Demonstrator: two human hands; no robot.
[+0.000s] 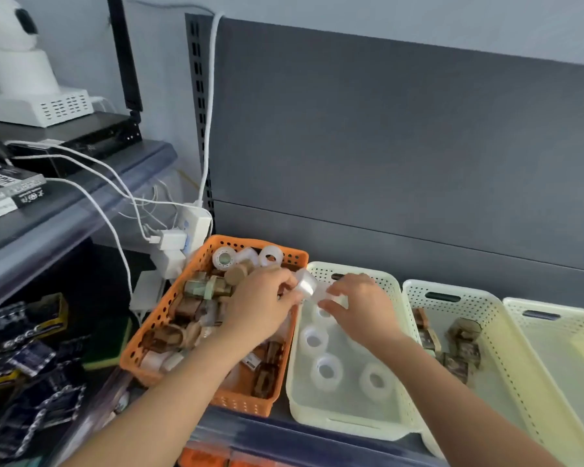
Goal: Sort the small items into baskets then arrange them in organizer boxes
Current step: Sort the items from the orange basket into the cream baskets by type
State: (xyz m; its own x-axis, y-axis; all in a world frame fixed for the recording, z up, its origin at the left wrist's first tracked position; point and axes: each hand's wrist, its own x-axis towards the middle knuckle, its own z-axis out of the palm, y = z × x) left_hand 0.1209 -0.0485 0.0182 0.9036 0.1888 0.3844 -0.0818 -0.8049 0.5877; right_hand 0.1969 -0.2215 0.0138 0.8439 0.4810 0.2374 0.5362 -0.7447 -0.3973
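My left fingers (285, 281) pinch the clear tape roll (305, 285) above the far-left corner of the white basket (351, 429) — right fingers (331, 303) slack, just beside the roll.

left hand (260, 301) holds clear tape roll (305, 284) above white basket (344, 423); right hand (361, 305) beside.

The orange basket (169, 308) and cream baskets (393, 288) are hole-dotted, the tape rolls (326, 370) translucent white, the panel (385, 129) dark grey

Soft, even, fairly bright light leaves only faint shadows. The white basket (395, 291) looks washed out and the clear tape roll (305, 286) is smeared. The lower left blurs heavily, and the back panel (402, 146) bows toward the frame edges.
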